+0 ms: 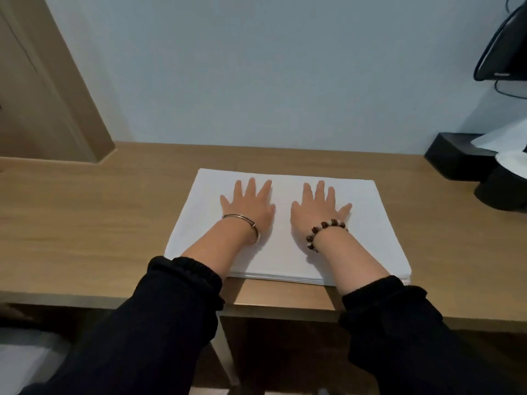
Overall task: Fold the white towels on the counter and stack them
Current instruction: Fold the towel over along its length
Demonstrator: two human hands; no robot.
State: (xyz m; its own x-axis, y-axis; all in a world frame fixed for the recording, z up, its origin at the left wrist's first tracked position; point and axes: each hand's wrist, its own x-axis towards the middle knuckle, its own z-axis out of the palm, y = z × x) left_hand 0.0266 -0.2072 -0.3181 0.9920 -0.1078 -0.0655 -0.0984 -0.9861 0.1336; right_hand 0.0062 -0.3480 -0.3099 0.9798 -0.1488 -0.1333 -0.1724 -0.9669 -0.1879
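Note:
A flat stack of folded white towels [368, 232] lies on the wooden counter [85, 223], its layered edges showing at the near side. My left hand [249, 205] rests palm down on the left half of the top towel, fingers spread and straight. My right hand [318, 208] lies flat the same way on the right half. The two hands are a small gap apart. A metal bangle circles my left wrist and a bead bracelet my right.
A black box [453, 155] with white paper on it stands at the counter's right end, with a dark round object [502, 192] in front. A black device [502, 49] hangs on the wall above. A wooden panel [42, 95] rises at the left.

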